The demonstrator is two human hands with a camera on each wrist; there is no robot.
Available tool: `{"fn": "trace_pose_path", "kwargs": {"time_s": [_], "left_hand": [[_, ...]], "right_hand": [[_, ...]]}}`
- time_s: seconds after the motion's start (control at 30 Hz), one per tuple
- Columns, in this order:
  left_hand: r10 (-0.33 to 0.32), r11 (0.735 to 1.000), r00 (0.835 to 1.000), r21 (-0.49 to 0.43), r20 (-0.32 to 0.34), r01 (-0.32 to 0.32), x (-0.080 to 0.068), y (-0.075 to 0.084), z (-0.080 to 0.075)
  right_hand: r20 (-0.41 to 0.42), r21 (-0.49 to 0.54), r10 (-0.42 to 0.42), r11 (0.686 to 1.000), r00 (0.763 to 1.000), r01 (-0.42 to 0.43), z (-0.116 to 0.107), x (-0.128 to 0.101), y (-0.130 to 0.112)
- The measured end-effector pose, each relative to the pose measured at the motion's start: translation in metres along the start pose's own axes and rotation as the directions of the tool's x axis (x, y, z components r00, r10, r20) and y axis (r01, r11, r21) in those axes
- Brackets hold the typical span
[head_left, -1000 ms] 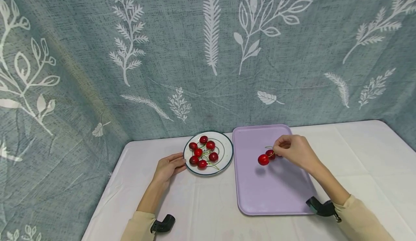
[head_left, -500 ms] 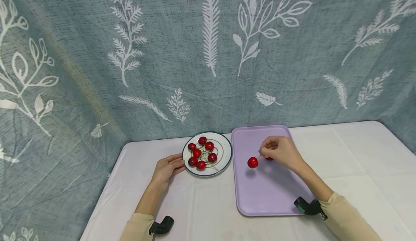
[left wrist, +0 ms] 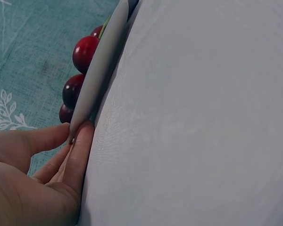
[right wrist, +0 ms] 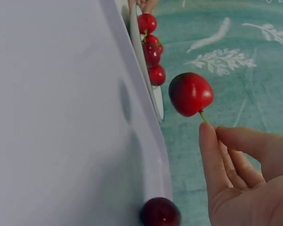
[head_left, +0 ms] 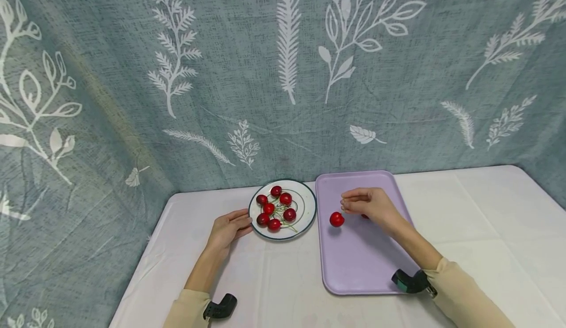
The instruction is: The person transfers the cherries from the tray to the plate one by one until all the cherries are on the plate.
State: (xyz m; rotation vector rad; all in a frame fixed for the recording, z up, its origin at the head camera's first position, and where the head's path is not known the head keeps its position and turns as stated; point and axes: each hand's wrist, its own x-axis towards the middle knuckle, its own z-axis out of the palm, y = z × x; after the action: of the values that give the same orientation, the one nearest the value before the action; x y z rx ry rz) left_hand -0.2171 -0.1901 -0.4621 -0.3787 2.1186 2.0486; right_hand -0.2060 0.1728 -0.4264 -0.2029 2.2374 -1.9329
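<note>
My right hand point(head_left: 369, 206) pinches a bright red cherry point(right wrist: 190, 94) by its short green stem, holding it over the left part of the lilac tray point(head_left: 353, 269). A second, darker cherry point(right wrist: 161, 213) lies on the tray, mostly covered by that hand in the head view. At the left, a round white plate point(head_left: 305, 220) with a dark rim bears several red cherries point(head_left: 268, 208) with green stems. My left hand point(head_left: 227, 230) grips the plate's left edge; in the left wrist view the thumb is on top and fingers are beneath the rim.
A white cloth point(head_left: 283, 279) covers the table. The tray's left edge runs close beside the plate. Behind the table hangs a blue-green curtain point(head_left: 247, 63) with white leaf prints. Black wrist cameras point(head_left: 220, 307) sit at both sleeves.
The right hand has moved left across the tray with the cherry hanging from its fingers, away from the darker cherry left on the tray. The left hand and plate have stayed in place.
</note>
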Motion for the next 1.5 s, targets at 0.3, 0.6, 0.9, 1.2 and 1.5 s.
{"fn": "trace_pose_path", "kwargs": {"time_s": [0.3, 0.6, 0.9, 1.2, 1.5], "left_hand": [[-0.002, 1.000, 1.000, -0.002, 0.010, 0.002, 0.002, 0.000, -0.003], [-0.010, 1.000, 1.000, 0.000, 0.005, 0.010, 0.003, 0.000, -0.005], [-0.009, 1.000, 1.000, 0.002, 0.004, 0.009, 0.003, 0.000, -0.005], [-0.003, 1.000, 1.000, -0.003, 0.022, 0.003, 0.003, 0.000, -0.004], [0.006, 1.000, 1.000, 0.001, 0.027, -0.006, 0.002, -0.001, -0.003]], "right_hand": [[0.013, 0.140, 0.094, 0.986, 0.996, -0.094, 0.006, 0.011, 0.006], [0.058, 0.300, 0.108, 0.946, 0.993, -0.120, 0.020, 0.030, 0.003], [0.081, 0.376, 0.097, 0.919, 0.992, -0.121, 0.036, 0.045, 0.007], [0.066, 0.425, 0.102, 0.897, 0.993, -0.121, 0.052, 0.061, 0.016], [0.061, 0.423, 0.150, 0.891, 0.987, -0.161, 0.062, 0.064, 0.018]]}}
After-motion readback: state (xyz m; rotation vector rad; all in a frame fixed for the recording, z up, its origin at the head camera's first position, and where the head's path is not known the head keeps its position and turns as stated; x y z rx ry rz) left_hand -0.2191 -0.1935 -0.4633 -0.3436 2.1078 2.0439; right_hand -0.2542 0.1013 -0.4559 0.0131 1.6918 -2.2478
